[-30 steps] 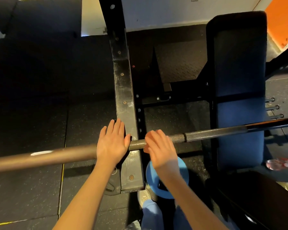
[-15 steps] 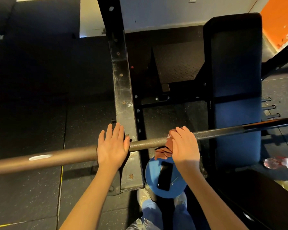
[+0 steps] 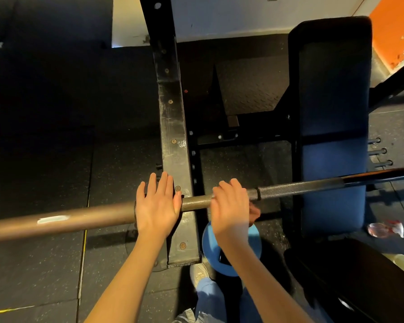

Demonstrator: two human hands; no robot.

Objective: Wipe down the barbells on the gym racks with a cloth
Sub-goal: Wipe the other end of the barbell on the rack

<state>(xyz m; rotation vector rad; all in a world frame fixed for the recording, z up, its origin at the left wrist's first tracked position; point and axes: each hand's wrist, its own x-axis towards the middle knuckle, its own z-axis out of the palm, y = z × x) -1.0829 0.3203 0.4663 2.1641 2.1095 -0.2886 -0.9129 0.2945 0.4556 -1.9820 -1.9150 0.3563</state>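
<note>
A black speckled rubber floor (image 3: 44, 264) carries a scuffed black steel rack upright (image 3: 173, 127), and a long brown metal barbell (image 3: 79, 220) lies across that upright. Just right of the upright's foot a round blue disc (image 3: 209, 243) lies on the floor. Farther right stands a blue padded bench (image 3: 331, 159), and beyond it lies a crumpled clear plastic wrapper (image 3: 383, 229). Far left of the upright runs a yellow painted line (image 3: 0, 311).

No text can be read; the white sticker (image 3: 52, 219) on the barbell (image 3: 91, 216) is illegible.
</note>
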